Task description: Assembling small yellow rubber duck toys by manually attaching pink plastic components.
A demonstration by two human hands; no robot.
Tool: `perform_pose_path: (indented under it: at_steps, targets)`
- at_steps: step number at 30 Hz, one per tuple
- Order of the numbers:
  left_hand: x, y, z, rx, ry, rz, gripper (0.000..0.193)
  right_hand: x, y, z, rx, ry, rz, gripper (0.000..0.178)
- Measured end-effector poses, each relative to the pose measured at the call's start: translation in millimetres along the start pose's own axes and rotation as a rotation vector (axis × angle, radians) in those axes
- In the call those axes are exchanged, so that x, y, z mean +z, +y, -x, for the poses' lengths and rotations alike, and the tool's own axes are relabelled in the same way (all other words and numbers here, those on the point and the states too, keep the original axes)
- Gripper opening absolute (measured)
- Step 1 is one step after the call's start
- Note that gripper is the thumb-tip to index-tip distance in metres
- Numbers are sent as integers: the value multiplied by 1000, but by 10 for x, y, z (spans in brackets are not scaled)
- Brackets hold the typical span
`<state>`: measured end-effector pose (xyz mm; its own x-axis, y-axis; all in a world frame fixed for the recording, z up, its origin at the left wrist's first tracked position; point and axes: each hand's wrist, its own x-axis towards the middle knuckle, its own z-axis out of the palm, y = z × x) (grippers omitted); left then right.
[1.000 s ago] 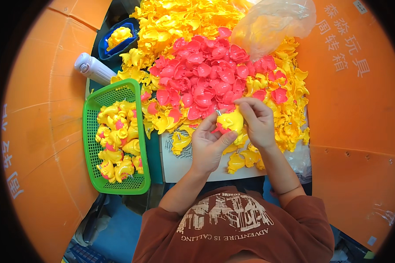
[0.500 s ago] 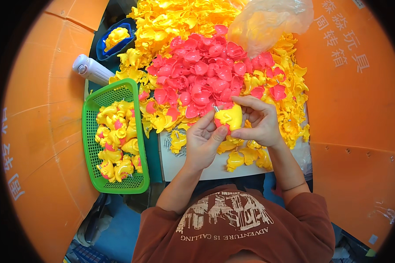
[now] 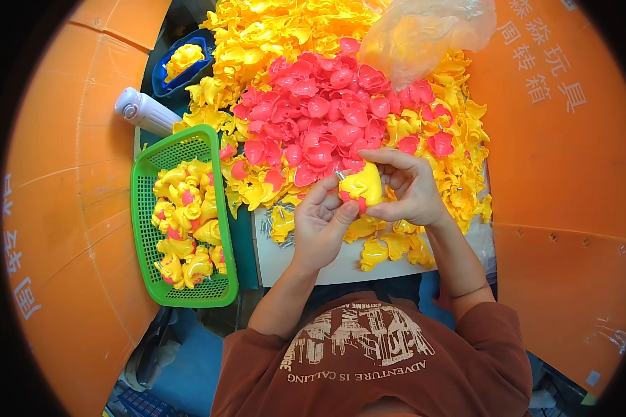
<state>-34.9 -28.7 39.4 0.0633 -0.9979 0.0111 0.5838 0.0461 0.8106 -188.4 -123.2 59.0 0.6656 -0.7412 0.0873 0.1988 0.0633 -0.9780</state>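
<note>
Right hand (image 3: 412, 189): shifted since a second ago, thumb now dropped to the lower right of the yellow-and-pink toy (image 3: 363, 185), forefinger over its top, gripping from the right.
Left hand (image 3: 320, 228): pinches the toy's left side, apparently to steady it.
Toy: held between both hands above the pale surface (image 3: 342, 268), a metal pin (image 3: 340, 176) jutting from its upper left.
Loose parts: pink shells (image 3: 318, 106) and yellow shells (image 3: 285, 31) heaped beyond the hands, likely for easy reach.
Green basket (image 3: 232, 274): holds similar toys at left, presumably kept apart from loose shells.
</note>
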Motion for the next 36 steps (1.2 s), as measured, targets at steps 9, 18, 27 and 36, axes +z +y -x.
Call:
perform_pose_path:
  at_steps: [9, 18, 27, 36]
  targets:
    - [47, 28, -27, 35, 14, 13, 46, -12, 18, -3, -31, -8, 83, 72]
    - [-7, 75, -27, -9, -11, 16, 45, -29, 3, -47, -45, -48, 17, 71]
    - [63, 88, -3, 81, -13, -14, 44, 58, -15, -40, -61, -43, 49, 73]
    - [175, 75, 37, 171, 124, -152, 42, 122, 10, -14, -87, -87, -40, 56]
